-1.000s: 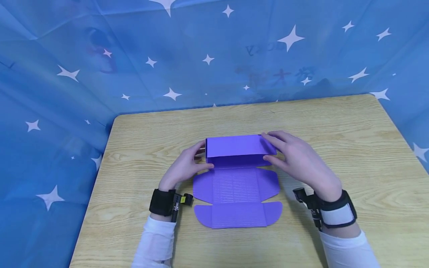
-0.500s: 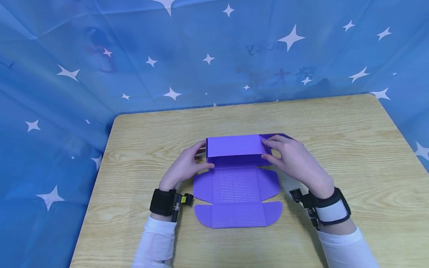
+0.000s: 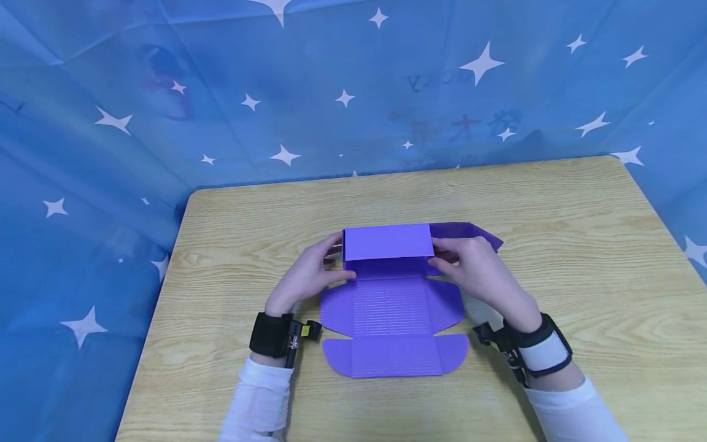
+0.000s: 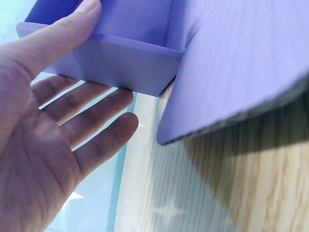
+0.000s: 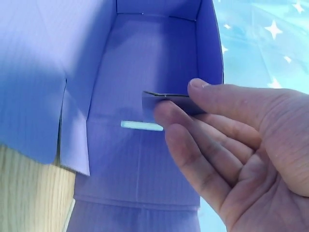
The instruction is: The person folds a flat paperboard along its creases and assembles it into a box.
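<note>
A partly folded purple cardboard box [image 3: 388,242] lies across the middle of the table, its flat lid part [image 3: 389,307] spread towards me. My left hand [image 3: 305,273] holds the box's left end. In the left wrist view, its thumb lies over the rim of the end wall [image 4: 116,60], while the fingers are outside that wall. At the other end, my right hand [image 3: 477,264] pinches a small side flap [image 5: 150,102] between thumb and fingers. Below that flap, the right end panel [image 5: 137,169] lies folded outward, with a narrow slot in it.
The wooden table [image 3: 248,227] bears the box. A blue cloth with white stars [image 3: 342,55] hangs behind it and along the left. Rounded tabs [image 3: 454,355] stick out at both sides of the lid part.
My right hand has moved left and its fingers have curled in. The box's right end panel has come into view, folded outward. The left hand stays nearly still.
</note>
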Demonstrator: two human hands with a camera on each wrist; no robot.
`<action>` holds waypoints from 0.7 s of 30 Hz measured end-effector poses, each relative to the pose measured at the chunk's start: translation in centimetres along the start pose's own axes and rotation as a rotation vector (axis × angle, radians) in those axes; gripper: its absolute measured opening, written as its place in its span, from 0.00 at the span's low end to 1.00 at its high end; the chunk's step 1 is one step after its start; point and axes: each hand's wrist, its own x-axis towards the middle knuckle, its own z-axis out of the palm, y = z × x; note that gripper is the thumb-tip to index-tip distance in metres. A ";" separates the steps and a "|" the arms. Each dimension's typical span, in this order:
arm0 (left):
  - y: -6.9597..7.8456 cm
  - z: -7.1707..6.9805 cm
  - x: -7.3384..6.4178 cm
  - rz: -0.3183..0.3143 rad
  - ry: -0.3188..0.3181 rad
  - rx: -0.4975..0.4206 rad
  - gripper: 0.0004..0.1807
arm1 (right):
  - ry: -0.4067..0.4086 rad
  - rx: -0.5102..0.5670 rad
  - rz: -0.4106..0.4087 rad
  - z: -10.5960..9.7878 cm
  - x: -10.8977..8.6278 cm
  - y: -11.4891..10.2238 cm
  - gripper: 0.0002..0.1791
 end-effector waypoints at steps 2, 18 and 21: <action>0.0 0.0 0.0 0.009 0.000 0.002 0.44 | 0.009 0.003 0.000 0.1 0.0 0.0 0.21; 0.1 0.2 0.1 0.025 0.005 0.031 0.43 | -0.006 0.106 0.079 0.3 0.3 0.0 0.18; 0.1 0.2 0.1 0.024 0.005 0.036 0.44 | -0.001 0.098 0.080 0.4 0.3 0.0 0.17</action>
